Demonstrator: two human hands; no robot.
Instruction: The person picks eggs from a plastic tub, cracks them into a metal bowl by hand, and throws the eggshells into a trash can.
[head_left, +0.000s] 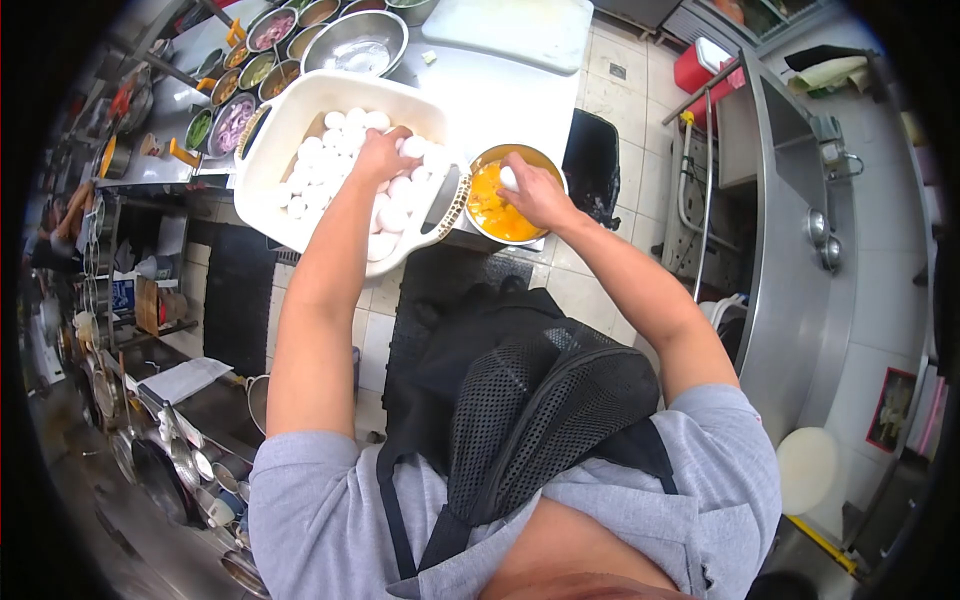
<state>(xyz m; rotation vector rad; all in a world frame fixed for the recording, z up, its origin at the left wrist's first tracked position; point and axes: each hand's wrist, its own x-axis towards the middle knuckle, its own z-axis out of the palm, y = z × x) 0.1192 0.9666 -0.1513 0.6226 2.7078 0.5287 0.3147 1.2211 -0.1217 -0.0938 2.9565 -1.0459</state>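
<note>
Clamping fingers around an egg (510, 179), the right hand (540, 196) is hovering over opened eggs (490, 212); the left hand (380, 158), grip unclear, is touching whole eggs (318, 160).

Black bin (592, 165) on tiled floor (612, 110), red cooler (700, 66), steel counter (800, 270), white cutting board (510, 28)

The tub (262, 215) is of smooth plastic, slightly glossy. The empty bowl (354, 45) is shiny metal. The sink counter (800, 290) is metal with brushed look. The apron (430, 370) is matt black cloth, the shirt (305, 500) soft grey cloth.
</note>
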